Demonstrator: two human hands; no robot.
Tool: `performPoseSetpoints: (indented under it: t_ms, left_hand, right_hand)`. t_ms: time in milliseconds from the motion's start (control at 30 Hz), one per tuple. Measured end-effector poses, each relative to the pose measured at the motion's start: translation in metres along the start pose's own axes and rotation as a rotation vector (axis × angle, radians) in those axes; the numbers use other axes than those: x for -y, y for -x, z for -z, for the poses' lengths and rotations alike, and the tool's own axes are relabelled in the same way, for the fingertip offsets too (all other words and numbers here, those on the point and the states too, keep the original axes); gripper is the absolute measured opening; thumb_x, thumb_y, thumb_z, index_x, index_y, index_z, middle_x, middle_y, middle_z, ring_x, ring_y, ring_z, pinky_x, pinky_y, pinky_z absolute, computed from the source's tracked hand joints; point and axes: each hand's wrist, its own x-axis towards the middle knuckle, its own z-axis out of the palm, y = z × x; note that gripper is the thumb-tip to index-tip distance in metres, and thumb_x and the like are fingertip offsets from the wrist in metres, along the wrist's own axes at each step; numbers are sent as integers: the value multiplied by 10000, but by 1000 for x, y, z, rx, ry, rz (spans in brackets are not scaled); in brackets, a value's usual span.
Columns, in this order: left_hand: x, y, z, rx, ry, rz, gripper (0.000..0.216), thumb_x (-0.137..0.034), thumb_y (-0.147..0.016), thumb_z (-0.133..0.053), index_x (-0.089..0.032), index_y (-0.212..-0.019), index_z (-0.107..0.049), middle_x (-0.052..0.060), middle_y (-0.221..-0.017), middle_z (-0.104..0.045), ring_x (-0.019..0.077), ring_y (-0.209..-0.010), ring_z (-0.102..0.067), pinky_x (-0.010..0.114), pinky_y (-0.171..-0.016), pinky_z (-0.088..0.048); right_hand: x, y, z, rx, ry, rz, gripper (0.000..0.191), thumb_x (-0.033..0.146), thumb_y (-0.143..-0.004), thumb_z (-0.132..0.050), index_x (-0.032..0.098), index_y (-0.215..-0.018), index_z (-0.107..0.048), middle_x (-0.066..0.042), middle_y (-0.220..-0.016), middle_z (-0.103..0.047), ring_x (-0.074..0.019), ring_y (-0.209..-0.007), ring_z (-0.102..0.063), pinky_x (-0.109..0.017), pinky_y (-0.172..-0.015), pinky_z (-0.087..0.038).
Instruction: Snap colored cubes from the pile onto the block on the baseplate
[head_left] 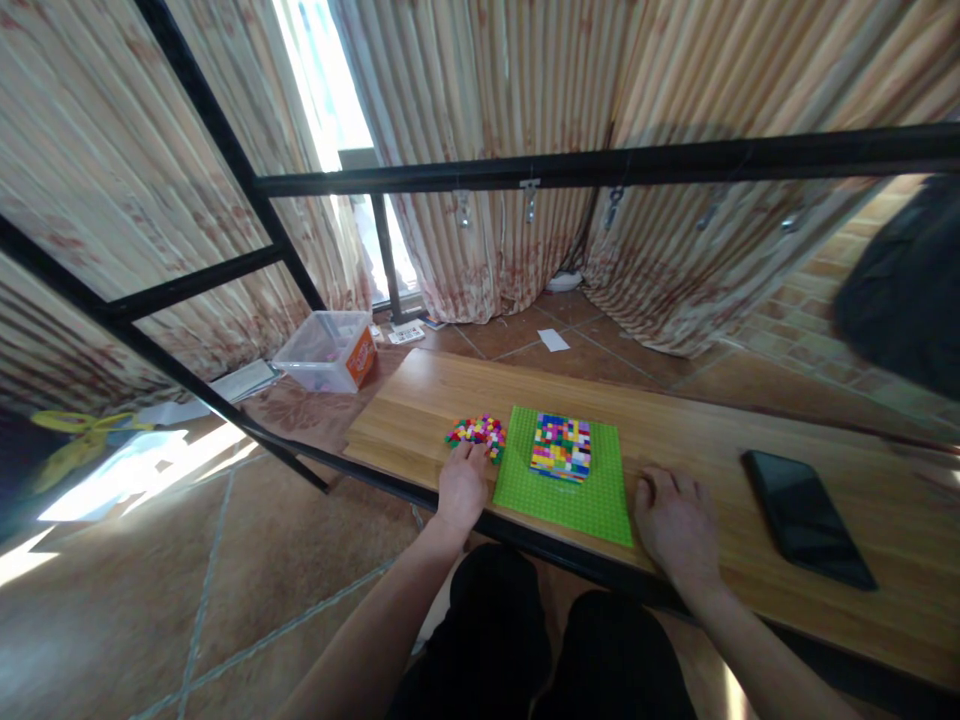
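Observation:
A green baseplate (559,495) lies on the wooden table (675,420), with a block of many-coloured small bricks (561,445) built on its far half. A loose pile of coloured bricks (478,432) sits just left of the plate. My left hand (461,487) rests at the table's front edge, its fingertips touching the near side of that pile; the fingers look loosely bent and hold nothing I can make out. My right hand (676,520) lies palm down on the table just right of the plate, with its fingers curled under.
A black phone (806,515) lies on the table to the right. A clear plastic box (326,350) stands on the floor beyond the table's left end. Black metal frame bars (600,165) cross above the table. Curtains hang behind. A dark object (907,285) is at far right.

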Motion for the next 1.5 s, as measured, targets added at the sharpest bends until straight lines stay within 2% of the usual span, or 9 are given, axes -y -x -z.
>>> performPoseSetpoints:
  t_ms: [100,233,367,533,700,867,967,1133,1500]
  left_hand:
    - [0,1,-2,-93,92,43,238,-169,-959,-471,-178,-1089,-670,98,-1013,-670,214,-918,-643,327,-827,-515]
    - [1,0,0,-176,318,72,200,-164,-940,-512,-187,-969,-708,76,-963,-693,187,-882,-661,311,-815,-531]
    - [-4,-5,4,-174,554,85,150,-150,-889,-583,-190,-888,-728,49,-903,-716,168,-849,-673,300,-803,-545]
    - [-22,-10,7,-125,655,70,188,-87,-849,-589,-192,-896,-737,43,-902,-726,163,-854,-675,302,-811,-544]
    - [-54,-16,12,-59,665,-12,201,-91,-857,-587,-204,-910,-745,33,-879,-727,153,-824,-671,290,-792,-547]
    - [-78,-22,7,18,653,-29,202,-119,-877,-586,-215,-978,-733,35,-997,-750,158,-898,-686,310,-860,-554]
    - [-83,-26,2,14,580,-66,203,-132,-885,-591,-233,-989,-733,28,-1013,-753,170,-949,-683,335,-907,-537]
    - [-85,-30,-3,-17,441,-177,139,-166,-889,-621,-220,-916,-746,28,-913,-752,184,-890,-672,346,-872,-498]
    - [-98,-30,-7,-26,323,-166,117,-195,-898,-631,-239,-865,-734,-5,-861,-752,182,-855,-633,385,-893,-372]
  right_hand:
    - [1,0,1,11,3,-21,294,267,-950,-414,136,-1057,-654,-144,-1046,-665,-282,-929,-533,-377,-780,-360]
    - [1,-1,1,11,-12,-20,285,263,-947,-418,137,-1056,-649,-144,-1065,-661,-277,-929,-537,-377,-789,-360]
    - [1,-1,0,17,-21,-23,270,253,-943,-425,137,-1048,-645,-144,-1054,-656,-275,-936,-537,-376,-789,-354]
    - [1,-2,0,16,-33,-25,264,252,-946,-425,139,-1034,-647,-140,-1050,-653,-272,-954,-531,-377,-801,-352]
    - [1,-2,1,27,-38,-21,267,247,-947,-422,135,-1033,-648,-146,-1051,-651,-275,-979,-518,-380,-798,-348]
    - [5,-3,5,40,-61,-57,262,239,-942,-429,140,-1044,-650,-142,-1078,-646,-266,-973,-507,-372,-792,-340]
    - [7,-4,7,47,-71,-70,257,232,-941,-429,145,-1036,-651,-136,-1079,-646,-263,-970,-502,-369,-796,-330]
    - [9,-5,9,44,-71,-86,259,236,-940,-423,150,-1032,-650,-135,-1069,-637,-264,-971,-491,-370,-800,-323]
    - [8,-4,6,26,-83,-76,243,224,-938,-435,155,-1043,-643,-127,-1083,-642,-263,-985,-494,-371,-814,-328]
